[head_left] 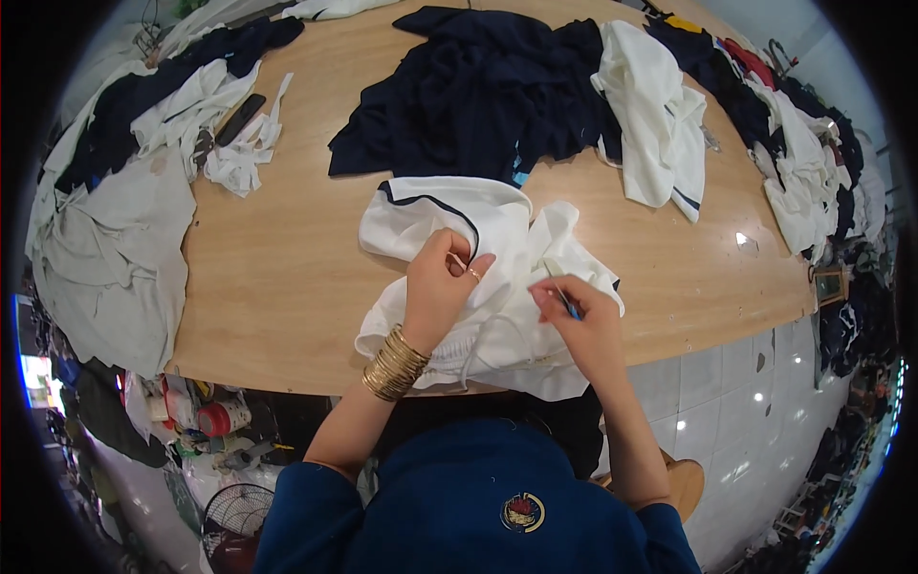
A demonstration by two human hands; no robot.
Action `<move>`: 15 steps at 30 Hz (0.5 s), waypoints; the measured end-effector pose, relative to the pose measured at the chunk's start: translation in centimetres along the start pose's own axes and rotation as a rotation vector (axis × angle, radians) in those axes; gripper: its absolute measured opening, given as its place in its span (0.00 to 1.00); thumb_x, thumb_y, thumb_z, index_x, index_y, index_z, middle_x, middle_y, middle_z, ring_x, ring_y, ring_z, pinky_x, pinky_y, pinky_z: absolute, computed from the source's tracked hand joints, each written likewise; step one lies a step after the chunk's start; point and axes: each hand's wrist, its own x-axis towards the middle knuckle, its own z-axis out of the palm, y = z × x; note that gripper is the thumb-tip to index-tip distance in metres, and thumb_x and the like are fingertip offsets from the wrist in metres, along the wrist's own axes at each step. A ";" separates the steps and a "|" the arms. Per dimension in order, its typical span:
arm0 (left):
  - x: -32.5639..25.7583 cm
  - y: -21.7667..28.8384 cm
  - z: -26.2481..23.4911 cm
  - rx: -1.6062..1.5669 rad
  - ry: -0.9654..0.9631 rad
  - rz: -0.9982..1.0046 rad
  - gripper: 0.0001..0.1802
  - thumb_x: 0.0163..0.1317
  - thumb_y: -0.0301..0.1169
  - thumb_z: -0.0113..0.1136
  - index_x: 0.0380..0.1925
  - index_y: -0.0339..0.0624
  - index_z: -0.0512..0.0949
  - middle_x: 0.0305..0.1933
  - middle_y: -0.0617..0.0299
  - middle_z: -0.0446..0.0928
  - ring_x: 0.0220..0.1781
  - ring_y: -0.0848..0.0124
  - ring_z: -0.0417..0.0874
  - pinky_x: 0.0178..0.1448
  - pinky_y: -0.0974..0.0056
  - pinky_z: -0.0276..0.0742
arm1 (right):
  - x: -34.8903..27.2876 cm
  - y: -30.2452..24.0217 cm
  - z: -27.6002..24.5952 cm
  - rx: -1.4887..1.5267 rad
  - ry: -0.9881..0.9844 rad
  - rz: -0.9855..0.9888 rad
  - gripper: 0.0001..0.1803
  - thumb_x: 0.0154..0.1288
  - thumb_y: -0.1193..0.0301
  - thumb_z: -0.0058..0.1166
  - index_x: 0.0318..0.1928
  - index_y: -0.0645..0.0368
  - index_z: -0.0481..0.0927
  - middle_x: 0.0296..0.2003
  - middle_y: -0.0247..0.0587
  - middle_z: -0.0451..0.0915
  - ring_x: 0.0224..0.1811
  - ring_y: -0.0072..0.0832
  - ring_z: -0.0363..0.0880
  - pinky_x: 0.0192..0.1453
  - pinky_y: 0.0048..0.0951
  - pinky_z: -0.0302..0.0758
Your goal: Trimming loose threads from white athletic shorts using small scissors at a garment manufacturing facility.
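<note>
White trousers or shorts (pixel 502 225) with navy piping, a gathered waistband and a pale drawstring lie bunched at the table's near edge. With bent fingers, my left hand (pixel 440 287) pinches the cloth beside the navy trim. Gold bangles circle that wrist. My right hand (pixel 581 311) is closed over the garment's right side, around a small blue-handled tool (pixel 573 310) with a thin pointed tip. Its exact kind is mostly hidden by the fingers.
A navy cloth heap (pixel 469 91) lies beyond, with a white garment (pixel 655 115) at its right. Grey cloth (pixel 115 253), white scraps (pixel 239 163) and a dark phone-like object (pixel 241 120) occupy the left. More garments (pixel 798 172) hang over the right edge.
</note>
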 end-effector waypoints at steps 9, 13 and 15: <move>-4.7 0.7 -0.5 -0.108 0.061 -0.054 0.13 0.52 0.23 0.63 0.32 0.36 0.67 0.37 0.60 0.70 0.18 0.80 0.69 0.21 0.74 0.65 | 5.0 -1.1 4.8 -0.048 -0.092 -0.050 0.11 0.56 0.68 0.55 0.30 0.66 0.80 0.18 0.41 0.76 0.18 0.24 0.72 0.26 0.23 0.68; -5.8 0.6 -1.3 -0.532 0.076 -0.312 0.11 0.62 0.31 0.54 0.40 0.36 0.70 0.35 0.62 0.73 0.21 0.81 0.74 0.21 0.75 0.67 | 4.8 -1.0 4.8 0.596 -0.225 0.230 0.08 0.56 0.71 0.56 0.31 0.64 0.79 0.13 0.27 0.68 0.11 0.14 0.57 0.17 0.17 0.50; -6.0 0.3 -2.1 -0.476 -0.079 -0.337 0.09 0.63 0.30 0.53 0.39 0.36 0.71 0.28 0.65 0.74 0.21 0.80 0.74 0.21 0.76 0.67 | 4.7 -1.0 5.1 0.835 -0.243 0.333 0.08 0.57 0.71 0.55 0.31 0.65 0.78 0.13 0.27 0.67 0.11 0.13 0.55 0.16 0.18 0.49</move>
